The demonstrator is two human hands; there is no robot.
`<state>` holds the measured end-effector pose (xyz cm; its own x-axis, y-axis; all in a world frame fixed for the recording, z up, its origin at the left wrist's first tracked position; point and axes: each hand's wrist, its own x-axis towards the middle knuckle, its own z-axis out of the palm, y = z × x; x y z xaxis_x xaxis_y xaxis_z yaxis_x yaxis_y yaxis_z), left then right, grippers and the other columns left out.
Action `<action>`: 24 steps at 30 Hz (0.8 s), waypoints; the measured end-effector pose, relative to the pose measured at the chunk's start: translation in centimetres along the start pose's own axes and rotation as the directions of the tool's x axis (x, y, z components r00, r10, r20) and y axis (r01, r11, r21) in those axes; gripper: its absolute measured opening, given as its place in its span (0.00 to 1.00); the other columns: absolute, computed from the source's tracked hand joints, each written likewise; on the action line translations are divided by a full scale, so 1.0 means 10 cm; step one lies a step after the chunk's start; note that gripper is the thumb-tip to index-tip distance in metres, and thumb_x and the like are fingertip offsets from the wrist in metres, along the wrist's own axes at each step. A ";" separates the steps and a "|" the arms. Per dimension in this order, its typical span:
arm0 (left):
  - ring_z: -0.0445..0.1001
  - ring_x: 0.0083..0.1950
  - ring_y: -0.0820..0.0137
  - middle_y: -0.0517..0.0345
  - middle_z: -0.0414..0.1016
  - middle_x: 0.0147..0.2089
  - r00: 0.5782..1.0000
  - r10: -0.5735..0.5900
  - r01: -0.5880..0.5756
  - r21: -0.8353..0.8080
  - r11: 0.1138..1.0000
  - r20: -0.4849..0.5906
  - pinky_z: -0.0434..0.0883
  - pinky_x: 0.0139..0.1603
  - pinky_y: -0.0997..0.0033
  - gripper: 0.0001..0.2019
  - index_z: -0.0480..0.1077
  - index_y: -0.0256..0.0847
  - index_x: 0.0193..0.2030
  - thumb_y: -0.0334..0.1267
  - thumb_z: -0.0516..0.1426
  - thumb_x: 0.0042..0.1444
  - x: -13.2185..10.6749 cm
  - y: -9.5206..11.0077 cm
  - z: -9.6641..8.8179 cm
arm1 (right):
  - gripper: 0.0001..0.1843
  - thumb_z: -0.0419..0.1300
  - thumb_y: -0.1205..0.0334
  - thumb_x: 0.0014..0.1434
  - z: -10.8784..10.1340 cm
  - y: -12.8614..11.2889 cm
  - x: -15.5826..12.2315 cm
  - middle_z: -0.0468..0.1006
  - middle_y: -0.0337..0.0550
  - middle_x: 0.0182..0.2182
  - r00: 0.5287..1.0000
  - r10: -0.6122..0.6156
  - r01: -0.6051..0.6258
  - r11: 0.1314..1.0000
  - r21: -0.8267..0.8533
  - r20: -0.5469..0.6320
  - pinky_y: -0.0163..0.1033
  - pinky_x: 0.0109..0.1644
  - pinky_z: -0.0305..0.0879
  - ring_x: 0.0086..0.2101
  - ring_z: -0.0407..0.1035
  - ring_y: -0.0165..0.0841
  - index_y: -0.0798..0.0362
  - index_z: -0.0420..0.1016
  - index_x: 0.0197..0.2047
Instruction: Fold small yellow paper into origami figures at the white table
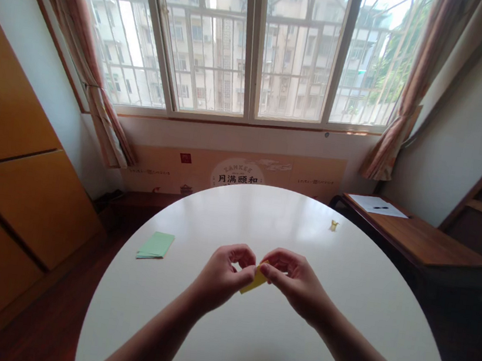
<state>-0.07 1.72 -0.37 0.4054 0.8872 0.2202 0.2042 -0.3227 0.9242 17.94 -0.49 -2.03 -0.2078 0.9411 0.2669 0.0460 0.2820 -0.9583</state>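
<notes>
The thumb and forefinger of my left hand (227, 270) are closed on a small piece of yellow paper (254, 284), and those of my right hand (293, 276) pinch it just beside, so the two sets of fingertips nearly meet. I take it that something so small and light wants both pinches at once, one to steady it against the pull of the other. The free end of the paper slants down toward me from under my thumbs, in the gap between my hands, which leaves its face in my sight. My other fingers curl behind, partly hidden, and I cannot tell whether they touch it. Below my fingers spreads the round white table (263, 349), its pale top making the yellow easy to pick out. Out to the left of my fingers, near the rim, lies a short stack of green paper (156, 245), set there, I suppose, to be within reach yet clear of my wrists. Beyond my right fingertips, toward the far rim, sits a small yellowish object (333, 225), too small to make out. Farther past it, a white sheet (360, 203) bearing a dark thing (381, 208) rests on a wooden bench (437, 239), away from my elbows
</notes>
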 end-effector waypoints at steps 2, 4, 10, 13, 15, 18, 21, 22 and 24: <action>0.64 0.27 0.74 0.61 0.66 0.25 1.000 -0.008 0.008 0.005 1.000 0.016 0.62 0.23 0.78 0.05 0.68 0.36 0.26 0.35 0.58 0.48 0.00 0.01 0.01 | 0.12 0.63 0.54 0.59 0.01 -0.01 -0.01 0.75 0.41 0.26 1.000 0.005 -0.005 1.000 -0.003 0.017 0.35 0.33 0.60 0.30 0.66 0.32 0.55 0.77 0.32; 0.64 0.26 0.74 0.61 0.65 0.25 1.000 -0.017 0.017 0.005 1.000 0.020 0.62 0.23 0.78 0.05 0.68 0.36 0.26 0.35 0.58 0.48 0.00 0.02 0.01 | 0.12 0.63 0.54 0.59 0.03 -0.01 -0.01 0.74 0.40 0.25 1.000 0.017 -0.017 1.000 0.013 0.012 0.35 0.32 0.60 0.29 0.66 0.32 0.55 0.76 0.31; 0.65 0.27 0.73 0.61 0.65 0.25 0.997 -0.039 0.040 -0.026 0.999 0.064 0.63 0.24 0.77 0.06 0.67 0.36 0.25 0.36 0.58 0.48 0.00 0.02 -0.03 | 0.12 0.64 0.54 0.58 0.04 -0.02 -0.02 0.74 0.40 0.24 1.000 0.027 -0.027 0.998 0.048 -0.014 0.36 0.32 0.60 0.28 0.66 0.32 0.55 0.76 0.31; 0.64 0.25 0.74 0.62 0.65 0.24 0.996 -0.054 0.057 -0.036 0.998 0.072 0.63 0.22 0.78 0.06 0.67 0.37 0.26 0.37 0.58 0.48 0.00 0.02 -0.05 | 0.13 0.64 0.53 0.58 0.02 -0.03 -0.02 0.73 0.39 0.23 0.998 0.054 -0.052 0.997 0.056 -0.036 0.34 0.27 0.57 0.25 0.64 0.29 0.55 0.76 0.31; 0.63 0.23 0.75 0.62 0.65 0.24 0.996 -0.067 0.070 -0.043 0.997 0.066 0.63 0.20 0.78 0.06 0.66 0.37 0.26 0.37 0.57 0.48 0.01 0.02 -0.07 | 0.14 0.64 0.52 0.58 -0.01 -0.03 -0.01 0.72 0.38 0.21 0.994 0.089 -0.083 0.993 0.088 -0.067 0.33 0.23 0.50 0.21 0.59 0.26 0.55 0.76 0.31; 0.62 0.22 0.77 0.63 0.65 0.23 0.996 -0.077 0.078 -0.038 0.996 0.045 0.63 0.19 0.79 0.06 0.66 0.37 0.26 0.37 0.57 0.48 0.03 0.03 -0.13 | 0.14 0.65 0.51 0.57 -0.11 -0.02 0.02 0.72 0.38 0.21 0.984 0.127 -0.107 0.983 0.151 -0.126 0.32 0.20 0.43 0.18 0.55 0.24 0.55 0.75 0.32; 0.62 0.21 0.77 0.63 0.65 0.22 0.997 -0.071 0.072 -0.050 0.996 0.018 0.63 0.19 0.79 0.05 0.65 0.38 0.25 0.35 0.56 0.49 0.05 0.04 -0.20 | 0.14 0.66 0.51 0.55 -0.23 -0.01 0.07 0.72 0.38 0.21 0.966 0.155 -0.108 0.970 0.217 -0.209 0.31 0.20 0.42 0.20 0.58 0.26 0.54 0.74 0.31; 0.62 0.21 0.77 0.64 0.65 0.22 0.998 -0.061 0.061 -0.065 0.996 -0.005 0.63 0.19 0.79 0.06 0.65 0.38 0.25 0.35 0.57 0.49 0.05 0.04 -0.22 | 0.14 0.66 0.51 0.55 -0.26 0.00 0.08 0.72 0.38 0.22 0.957 0.160 -0.102 0.966 0.238 -0.241 0.31 0.20 0.41 0.20 0.59 0.26 0.54 0.74 0.31; 0.62 0.22 0.77 0.64 0.65 0.22 0.997 -0.030 0.022 -0.107 0.994 -0.070 0.63 0.19 0.80 0.07 0.66 0.37 0.27 0.37 0.57 0.51 0.06 0.04 -0.24 | 0.14 0.67 0.51 0.54 -0.29 0.01 0.10 0.72 0.38 0.23 0.943 0.165 -0.088 0.962 0.260 -0.288 0.32 0.20 0.41 0.21 0.59 0.26 0.54 0.74 0.32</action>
<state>-1.87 2.89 0.84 0.3356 0.9173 0.2142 0.1167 -0.2661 0.9569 20.60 1.01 -1.55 0.0931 0.9880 0.1234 -0.1916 0.1394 -0.9715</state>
